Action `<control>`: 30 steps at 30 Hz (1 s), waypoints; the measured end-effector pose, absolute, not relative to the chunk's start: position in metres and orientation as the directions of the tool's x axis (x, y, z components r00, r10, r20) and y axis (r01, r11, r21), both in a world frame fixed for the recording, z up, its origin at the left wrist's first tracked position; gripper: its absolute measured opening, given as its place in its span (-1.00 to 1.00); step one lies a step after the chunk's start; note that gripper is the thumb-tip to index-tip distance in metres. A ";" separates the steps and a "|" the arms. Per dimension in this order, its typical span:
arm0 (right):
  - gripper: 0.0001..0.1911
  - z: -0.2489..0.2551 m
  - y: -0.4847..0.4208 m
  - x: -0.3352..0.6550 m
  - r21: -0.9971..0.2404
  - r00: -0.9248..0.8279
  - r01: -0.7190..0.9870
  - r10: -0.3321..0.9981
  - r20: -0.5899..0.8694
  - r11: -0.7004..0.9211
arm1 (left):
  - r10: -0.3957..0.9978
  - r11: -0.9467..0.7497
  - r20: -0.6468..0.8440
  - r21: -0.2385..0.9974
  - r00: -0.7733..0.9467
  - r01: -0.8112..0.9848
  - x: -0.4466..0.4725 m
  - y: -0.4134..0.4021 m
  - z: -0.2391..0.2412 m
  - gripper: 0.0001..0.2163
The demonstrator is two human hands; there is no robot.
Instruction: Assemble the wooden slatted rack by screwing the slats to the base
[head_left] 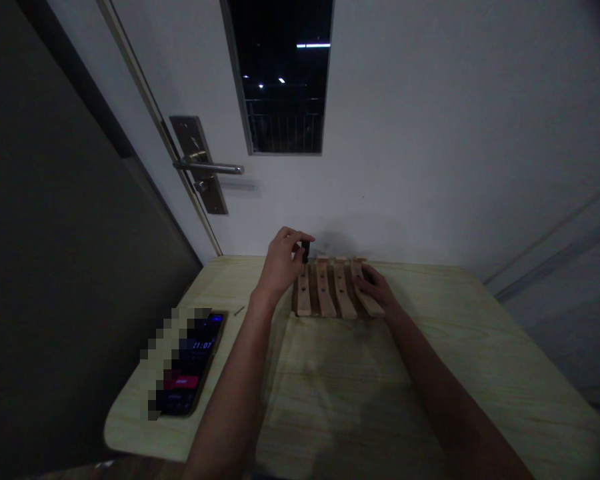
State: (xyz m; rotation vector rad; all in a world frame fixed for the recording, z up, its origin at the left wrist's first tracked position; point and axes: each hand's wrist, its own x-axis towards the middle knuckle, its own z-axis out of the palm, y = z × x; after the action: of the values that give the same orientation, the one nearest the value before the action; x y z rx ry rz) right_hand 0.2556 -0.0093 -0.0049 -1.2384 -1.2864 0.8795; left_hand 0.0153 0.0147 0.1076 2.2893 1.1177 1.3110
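Observation:
Near the back of the table lies a wooden rack [324,291] of several pale curved slats with small dark holes, set over darker crosspieces. My left hand [283,259] is closed around the top of a small black-handled screwdriver [305,251], which stands upright over the far end of the leftmost slat. Its tip is too small to make out. My right hand [377,287] grips the rack's right side, fingers against the rightmost slat and the thumb side partly in shadow.
A phone [195,367] with a lit screen lies at the table's left. Close to it is a thin screw [239,311]. Behind the table [345,393] stands a white door [405,153] with a metal handle [215,168] and a dark window [285,80].

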 end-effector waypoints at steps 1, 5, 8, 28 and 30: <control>-0.47 -0.005 -0.010 0.255 -0.970 0.138 0.162 0.970 0.202 0.179 | 0.735 -0.667 0.609 0.568 0.299 0.482 0.015 0.014 0.108 -0.68; -0.49 -0.005 -0.010 0.255 -0.968 0.146 0.169 0.966 0.213 0.187 | 0.719 -0.688 0.608 0.552 0.336 0.471 0.017 0.013 0.108 -0.70; -0.50 -0.006 -0.010 0.256 -0.963 0.135 0.183 0.965 0.224 0.198 | 0.715 -0.694 0.600 0.544 0.359 0.472 0.018 0.013 0.108 -0.80; -0.52 -0.002 -0.010 0.255 -0.956 0.133 0.217 0.965 0.227 0.195 | 0.668 -0.737 0.642 0.501 0.377 0.453 0.016 0.015 0.107 -0.65; -0.52 -0.003 -0.010 0.256 -0.955 0.128 0.215 0.964 0.234 0.203 | 0.673 -0.730 0.645 0.497 0.362 0.470 0.017 0.015 0.108 -0.64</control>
State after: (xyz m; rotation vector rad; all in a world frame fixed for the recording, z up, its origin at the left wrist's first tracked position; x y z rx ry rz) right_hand 0.2561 -0.0097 -0.0030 -1.2522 -1.3340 0.8312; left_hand 0.0165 0.0146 0.1077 2.3961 1.0248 1.3004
